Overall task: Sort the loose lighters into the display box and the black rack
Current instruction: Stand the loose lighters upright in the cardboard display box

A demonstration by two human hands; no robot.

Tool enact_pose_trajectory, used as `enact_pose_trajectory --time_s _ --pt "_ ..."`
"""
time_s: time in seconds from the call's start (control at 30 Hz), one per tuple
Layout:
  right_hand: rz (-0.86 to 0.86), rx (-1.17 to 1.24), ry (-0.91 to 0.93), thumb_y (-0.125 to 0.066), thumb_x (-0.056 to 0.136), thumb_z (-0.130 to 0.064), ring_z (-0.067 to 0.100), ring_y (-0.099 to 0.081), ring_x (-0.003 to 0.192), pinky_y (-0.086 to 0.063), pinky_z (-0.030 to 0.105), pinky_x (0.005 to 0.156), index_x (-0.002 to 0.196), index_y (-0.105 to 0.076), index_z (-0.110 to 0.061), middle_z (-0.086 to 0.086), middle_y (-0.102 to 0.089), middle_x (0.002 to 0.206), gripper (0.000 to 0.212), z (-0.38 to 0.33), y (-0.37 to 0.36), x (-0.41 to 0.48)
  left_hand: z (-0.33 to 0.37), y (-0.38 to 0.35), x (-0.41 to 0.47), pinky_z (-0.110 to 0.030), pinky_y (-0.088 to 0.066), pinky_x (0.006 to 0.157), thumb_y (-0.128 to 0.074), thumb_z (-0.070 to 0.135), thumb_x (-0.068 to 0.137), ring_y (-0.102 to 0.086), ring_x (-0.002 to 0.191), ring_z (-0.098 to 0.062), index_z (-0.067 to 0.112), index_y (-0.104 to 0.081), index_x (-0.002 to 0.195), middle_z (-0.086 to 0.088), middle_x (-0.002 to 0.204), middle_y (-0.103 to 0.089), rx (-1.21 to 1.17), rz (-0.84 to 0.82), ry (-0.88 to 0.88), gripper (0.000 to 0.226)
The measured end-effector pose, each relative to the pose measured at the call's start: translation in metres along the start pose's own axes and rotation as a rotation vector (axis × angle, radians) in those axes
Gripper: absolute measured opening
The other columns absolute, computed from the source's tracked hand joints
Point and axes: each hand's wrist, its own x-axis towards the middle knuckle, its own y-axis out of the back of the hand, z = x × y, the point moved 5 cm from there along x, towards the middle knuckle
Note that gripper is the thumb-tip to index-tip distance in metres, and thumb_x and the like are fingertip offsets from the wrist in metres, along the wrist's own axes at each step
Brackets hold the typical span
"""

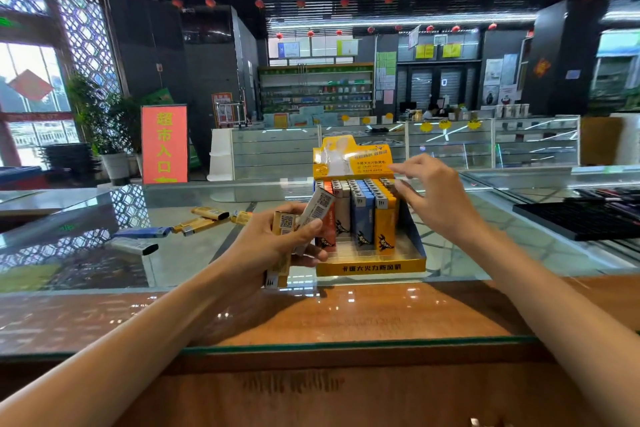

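Forearms run in from the bottom edge over the wood-fronted glass counter [346, 315], which carries everything we care about. Our left hand [277, 239] is curled round a bundle of lighters [317, 206], at least 3: 1 grey w/ a QR label on top, yellow ones under it, 1 poking out below the palm. Our right hand [436, 198] is spread wide and holds nothing, fingers over the rear right of the display box [370, 267], by the yellow row; whether the fingertips touch the caps we can't tell. That box sits mid-counter, just beyond the left hand, w/ orange, grey, blue and yellow rows upright and bare slots at the front. More loose lighters [207, 215] lie flat on the glass to the left, well apart from the box: yellow, blue, 1 pale. At far right lies the black rack [581, 218]. We'd judge the lighters light, stiff plastic, smooth and a bit slippery, so pinch each across its flat sides approx. mid-body and lower it base first into a slot. Hard to read: the left hand covers the box's left front corner, the bundle's exact count is hidden, and the rack is too dark and cut off to say if any slots are filled.
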Motion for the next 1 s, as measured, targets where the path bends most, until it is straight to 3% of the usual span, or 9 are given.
enact_pose_trajectory --time_s 0.1,0.2,0.33,0.5,0.63,0.7,0.77,0.87,1.0 --pt "0.005 0.149 0.163 -0.055 0.091 -0.012 0.012 -0.053 0.097 -0.037 0.01 0.082 0.119 -0.061 -0.01 0.005 -0.061 0.107 0.029 -0.045 0.009 -0.004 0.002 -0.004 -0.001 -0.019 -0.05 0.053 -0.065 0.022 0.078 -0.067 0.067 -0.017 0.008 -0.062 0.11 -0.011 0.087 -0.072 0.075 -0.01 -0.012 0.034" --pt "-0.203 0.214 0.33 -0.059 0.089 -0.018 0.006 -0.052 0.096 -0.042 0.015 0.081 0.119 -0.062 -0.013 -0.003 -0.058 0.107 0.031 -0.09 0.002 -0.008 0.003 -0.007 -0.002 -0.018 -0.047 0.051 -0.069 0.022 0.074 -0.062 0.062 -0.011 0.001 -0.064 0.105 -0.004 0.072 -0.07 0.162 -0.006 -0.017 0.037" --pt "-0.377 0.16 0.368 -0.069 0.081 -0.012 0.012 -0.056 0.087 -0.044 0.018 0.074 0.11 -0.067 -0.008 0.003 -0.063 0.096 0.03 -0.105 -0.005 -0.01 0.005 -0.004 -0.005 -0.017 -0.047 0.052 -0.073 0.023 0.068 -0.06 0.058 -0.012 -0.002 -0.067 0.094 -0.006 0.07 -0.069 0.205 0.035 -0.044 0.036" --pt "-0.437 0.165 0.282 -0.072 0.077 -0.013 0.005 -0.049 0.073 -0.039 0.02 0.065 0.098 -0.072 -0.011 -0.006 -0.059 0.08 0.021 -0.084 0.002 -0.017 0.007 0.0 -0.004 -0.017 -0.053 0.064 -0.067 0.019 0.072 -0.071 0.075 -0.016 0.006 -0.068 0.096 -0.011 0.085 -0.073 0.011 0.066 -0.062 0.027" --pt "-0.377 0.335 0.063 -0.066 0.083 -0.02 0.009 -0.058 0.076 -0.046 0.026 0.07 0.094 -0.064 -0.011 -0.004 -0.062 0.081 0.014 -0.057 0.006 -0.02 0.007 0.006 -0.001 -0.02 -0.055 0.056 -0.058 0.028 0.081 -0.071 0.07 -0.02 0.006 -0.064 0.104 -0.01 0.099 -0.073 -0.155 0.128 -0.009 0.032" --pt "-0.406 0.491 -0.065 -0.063 0.085 -0.018 0.017 -0.064 0.089 -0.052 0.033 0.079 0.102 -0.061 -0.012 0.002 -0.067 0.093 0.018 -0.046 0.005 -0.025 0.005 0.007 -0.001 -0.019 -0.052 0.049 -0.055 0.031 0.084 -0.066 0.055 -0.017 0.005 -0.063 0.105 -0.008 0.091 -0.073 -0.158 0.146 0.022 0.034" --pt "-0.435 0.634 -0.145 -0.062 0.085 -0.016 0.016 -0.066 0.091 -0.053 0.027 0.074 0.103 -0.06 -0.017 0.002 -0.07 0.096 0.018 -0.039 0.003 -0.03 0.002 0.008 -0.001 -0.018 -0.046 0.042 -0.054 0.035 0.084 -0.057 0.044 -0.013 0.005 -0.062 0.106 -0.005 0.075 -0.07 -0.148 0.138 0.043 0.038" --pt "-0.452 0.751 -0.218 -0.06 0.086 -0.014 0.011 -0.068 0.086 -0.051 0.021 0.065 0.106 -0.06 -0.017 0.001 -0.072 0.094 0.02 -0.031 0.003 -0.033 0.0 0.007 0.001 -0.016 -0.04 0.038 -0.051 0.037 0.086 -0.047 0.038 -0.009 0.006 -0.063 0.105 -0.001 0.061 -0.059 -0.16 0.093 0.054 0.038" --pt "-0.446 0.823 -0.247 -0.06 0.08 -0.022 0.017 -0.067 0.088 -0.05 0.027 0.069 0.11 -0.059 -0.012 0.002 -0.073 0.095 0.032 -0.024 0.006 -0.033 -0.002 0.008 0.002 -0.016 -0.038 0.037 -0.05 0.038 0.088 -0.044 0.037 -0.008 0.007 -0.063 0.106 -0.001 0.059 -0.054 -0.169 0.045 0.075 0.038"
